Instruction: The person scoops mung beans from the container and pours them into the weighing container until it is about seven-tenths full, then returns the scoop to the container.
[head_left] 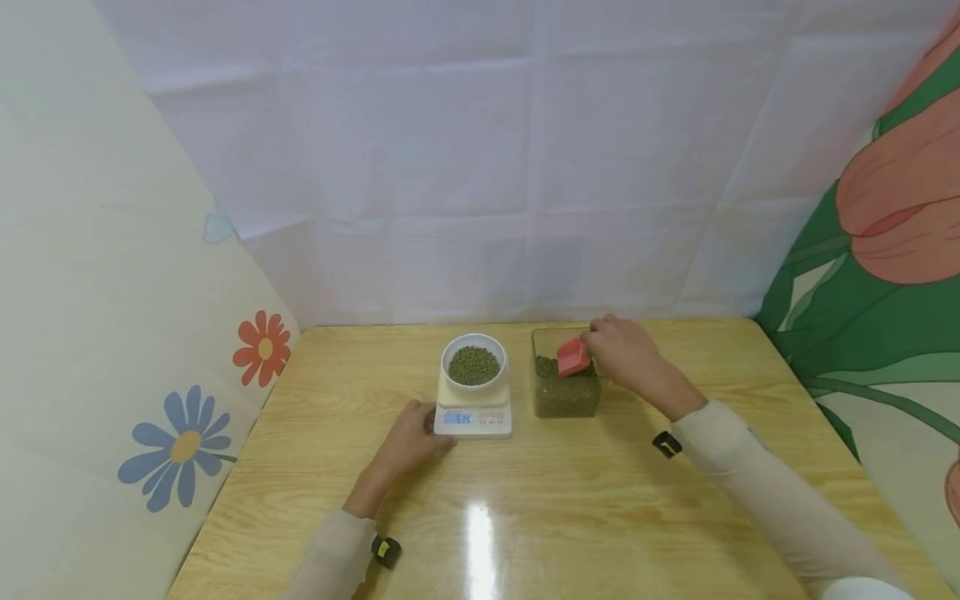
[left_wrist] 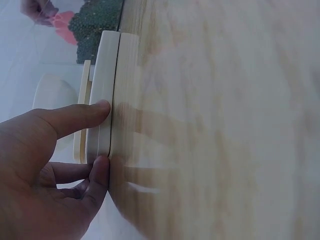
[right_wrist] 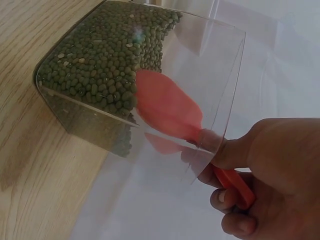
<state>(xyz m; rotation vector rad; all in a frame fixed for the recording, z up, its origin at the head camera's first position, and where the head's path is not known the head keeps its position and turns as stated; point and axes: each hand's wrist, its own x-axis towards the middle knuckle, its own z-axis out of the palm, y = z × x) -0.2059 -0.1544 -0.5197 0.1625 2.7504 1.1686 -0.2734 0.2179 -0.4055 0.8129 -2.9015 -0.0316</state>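
A white bowl [head_left: 450,375] of green mung beans [head_left: 473,366] stands on a white kitchen scale [head_left: 491,429] with lit digits on its display. My left hand [head_left: 411,437] holds the scale's front left corner; in the left wrist view the thumb [left_wrist: 82,119] lies against its edge and the other fingers are bent at the corner. To the right stands a clear container [head_left: 566,402] partly filled with mung beans [right_wrist: 100,60]. My right hand [head_left: 621,354] grips the handle of a red scoop [right_wrist: 167,105], whose head is inside the container, its tip at the beans.
The wooden table [head_left: 600,517] carries the scale and the container side by side near its far edge. A white sheet [head_left: 420,167] hangs behind it. Walls with painted flowers [head_left: 183,446] flank both sides.
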